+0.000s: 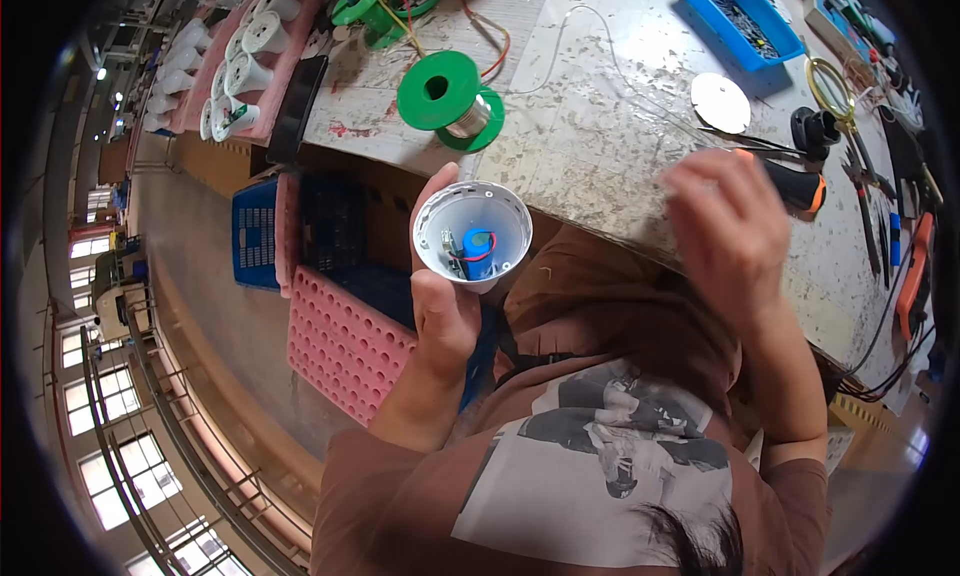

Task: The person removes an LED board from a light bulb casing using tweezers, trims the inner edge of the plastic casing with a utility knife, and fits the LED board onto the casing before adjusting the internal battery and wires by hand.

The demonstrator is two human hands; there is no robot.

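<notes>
My left hand (pixel 447 311) is closed around a white cup-shaped plastic housing (pixel 425 238), its open mouth turned up towards me. Inside it sit a blue cylindrical battery (pixel 477 261) with a red wire and a small circuit part beside it. Over the table's front edge, my right hand (pixel 735 231) is smeared by motion, its fingers bent. I cannot make out anything in it. Just beyond lies a black and orange tool handle (pixel 795 184), partly hidden by the hand. A white perforated disc (pixel 720 104) rests on the worn table (pixel 600 126) farther back.
A green spool of solder wire (pixel 438 88) stands near the table edge. A blue tray of small metal parts (pixel 745 21) is at the back. Pliers (pixel 862 171) and other tools lie right. White cups (pixel 245 74) fill pink foam at left, above a blue crate (pixel 258 238).
</notes>
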